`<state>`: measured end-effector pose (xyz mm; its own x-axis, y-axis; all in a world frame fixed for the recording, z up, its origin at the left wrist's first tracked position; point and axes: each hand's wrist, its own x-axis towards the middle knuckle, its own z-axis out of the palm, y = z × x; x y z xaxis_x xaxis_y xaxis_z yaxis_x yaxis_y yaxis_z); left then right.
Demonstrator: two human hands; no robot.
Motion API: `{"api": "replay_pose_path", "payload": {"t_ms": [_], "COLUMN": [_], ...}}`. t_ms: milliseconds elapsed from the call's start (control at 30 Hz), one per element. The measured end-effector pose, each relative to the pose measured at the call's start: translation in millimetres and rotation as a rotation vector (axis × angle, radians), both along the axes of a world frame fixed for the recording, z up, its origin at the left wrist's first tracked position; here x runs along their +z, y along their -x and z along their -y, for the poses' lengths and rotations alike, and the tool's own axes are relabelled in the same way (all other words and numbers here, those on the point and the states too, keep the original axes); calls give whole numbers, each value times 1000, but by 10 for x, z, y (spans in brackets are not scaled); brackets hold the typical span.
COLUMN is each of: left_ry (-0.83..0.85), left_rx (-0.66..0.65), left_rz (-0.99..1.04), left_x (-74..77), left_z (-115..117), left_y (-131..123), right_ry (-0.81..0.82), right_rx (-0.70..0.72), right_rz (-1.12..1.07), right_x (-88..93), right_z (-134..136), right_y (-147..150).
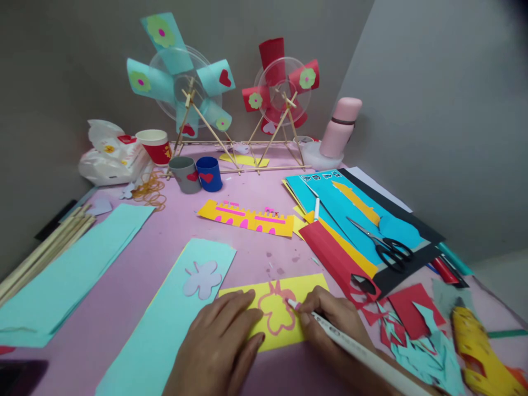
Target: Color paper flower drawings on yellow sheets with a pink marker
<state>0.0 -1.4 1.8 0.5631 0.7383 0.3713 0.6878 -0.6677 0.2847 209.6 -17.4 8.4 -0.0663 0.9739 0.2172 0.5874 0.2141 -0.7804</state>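
My left hand (220, 344) lies flat with fingers together, pressing down the left part of a yellow paper strip (307, 285) on the pink table. My right hand (330, 316) is closed around a white pen (363, 355), its tip touching the strip at the right edge of a pink flower-shaped cut-out stencil (277, 314) lying on the yellow paper. Just to the left lies a long light-blue paper strip (165, 335) with a pale lilac flower cut-out (202, 279) on it.
Black scissors (385, 247) rest on stacked blue, red and black sheets (350, 209) at right. Paper scraps (416, 335) and a yellow piece (478, 352) lie near right. Two paper pinwheel wheels (181, 77), cups (198, 174), a pink bottle (340, 129), wooden sticks (41, 247) and more blue paper (66, 269) surround the work.
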Motion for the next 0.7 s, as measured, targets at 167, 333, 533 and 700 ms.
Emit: {"api": "replay_pose_path", "payload": {"t_ms": [167,333,533,700], "left_ry": [-2,-26,-29,-56], "left_rx": [-4,-20,-24,-29], "left_rz": [-10,10,24,21], "left_x": [-13,-24,-29,-42], "left_z": [1,-20,-31,-19], "left_y": [1,3,-16,-22], "right_ry": [3,90,160,57], "right_rx": [-40,-32,-97,-56], "right_rz": [-15,-48,-178,-114], "right_x": [-37,25,125,82], "right_z": [-28,-17,-20,-49], "right_y": [58,65,129,224]}}
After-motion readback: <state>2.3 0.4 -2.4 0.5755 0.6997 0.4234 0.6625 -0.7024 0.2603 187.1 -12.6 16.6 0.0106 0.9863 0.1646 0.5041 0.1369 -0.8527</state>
